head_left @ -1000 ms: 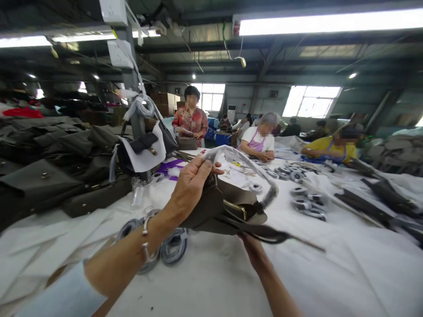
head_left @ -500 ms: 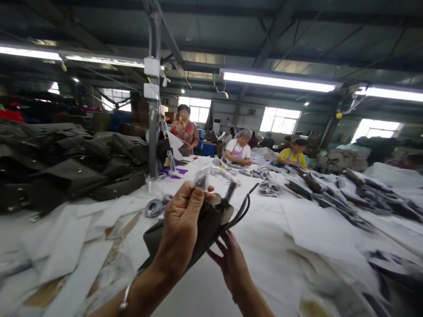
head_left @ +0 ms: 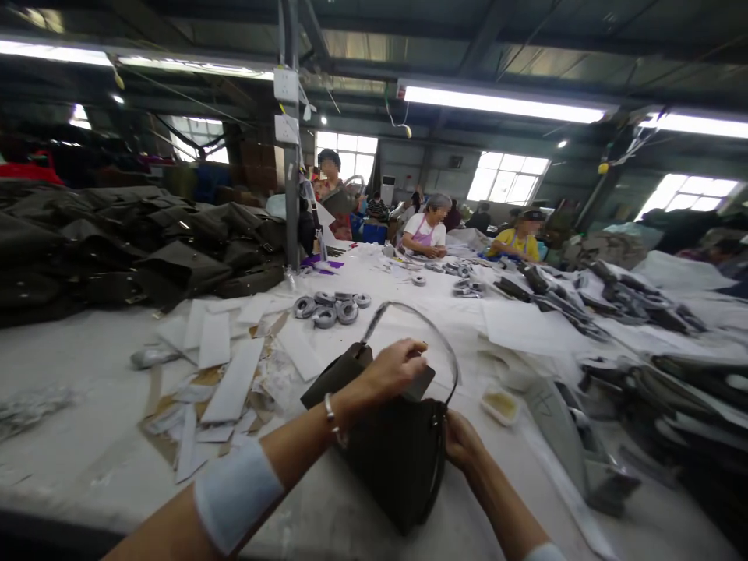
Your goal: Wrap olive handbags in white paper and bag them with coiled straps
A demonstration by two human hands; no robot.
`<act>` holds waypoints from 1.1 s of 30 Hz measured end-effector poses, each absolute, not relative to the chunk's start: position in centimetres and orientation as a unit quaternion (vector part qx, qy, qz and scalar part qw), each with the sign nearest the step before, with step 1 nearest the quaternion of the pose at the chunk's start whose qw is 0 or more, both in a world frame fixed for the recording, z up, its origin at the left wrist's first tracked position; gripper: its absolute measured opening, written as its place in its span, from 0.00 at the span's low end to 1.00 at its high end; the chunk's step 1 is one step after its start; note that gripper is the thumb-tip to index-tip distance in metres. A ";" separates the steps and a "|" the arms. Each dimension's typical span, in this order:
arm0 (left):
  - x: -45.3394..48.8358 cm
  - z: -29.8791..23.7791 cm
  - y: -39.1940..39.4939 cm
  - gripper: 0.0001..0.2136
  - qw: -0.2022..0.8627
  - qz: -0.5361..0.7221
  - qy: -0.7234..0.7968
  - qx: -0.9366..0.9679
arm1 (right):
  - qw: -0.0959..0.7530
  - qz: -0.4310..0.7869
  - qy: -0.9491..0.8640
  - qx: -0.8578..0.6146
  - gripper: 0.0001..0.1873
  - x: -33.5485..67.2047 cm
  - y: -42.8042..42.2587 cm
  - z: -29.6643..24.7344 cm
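A dark olive handbag (head_left: 393, 452) stands upright on the white table (head_left: 82, 366) in front of me, its wrapped loop handle (head_left: 435, 331) arching above it. My left hand (head_left: 393, 366) is closed in a pinch on the bag's front flap near the top. My right hand (head_left: 461, 438) grips the bag's right side edge, fingers curled against it. A silver bracelet sits on my left wrist.
White paper strips and card scraps (head_left: 225, 374) lie left of the bag. Rolls of grey tape (head_left: 330, 308) sit beyond. Stacked dark bags (head_left: 134, 249) fill the left, dark straps (head_left: 631, 319) the right. A pole (head_left: 291, 156) stands ahead. Other people work at the far end.
The bag has come down from mid-air and now stands on the table. My left hand moved from the wrapped handle to the flap; my right hand shifted to the bag's side.
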State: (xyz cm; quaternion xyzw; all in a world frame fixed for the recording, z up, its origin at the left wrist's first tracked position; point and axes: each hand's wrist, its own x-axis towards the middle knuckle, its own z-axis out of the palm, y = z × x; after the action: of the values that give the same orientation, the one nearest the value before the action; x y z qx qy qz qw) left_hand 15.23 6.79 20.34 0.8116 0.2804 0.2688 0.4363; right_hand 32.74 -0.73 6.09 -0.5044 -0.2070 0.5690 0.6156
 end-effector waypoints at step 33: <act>7.7 15.0 12.5 0.15 0.113 0.006 0.501 0.858 | 0.207 0.046 -0.554 -0.805 0.16 38.3 -2.3 11.6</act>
State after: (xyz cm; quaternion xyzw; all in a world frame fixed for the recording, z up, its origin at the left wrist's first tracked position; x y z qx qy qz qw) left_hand 7.70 12.54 14.98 0.8582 0.5007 0.0063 0.1129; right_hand 38.27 -2.31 11.64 -0.8054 -0.5536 0.0464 0.2067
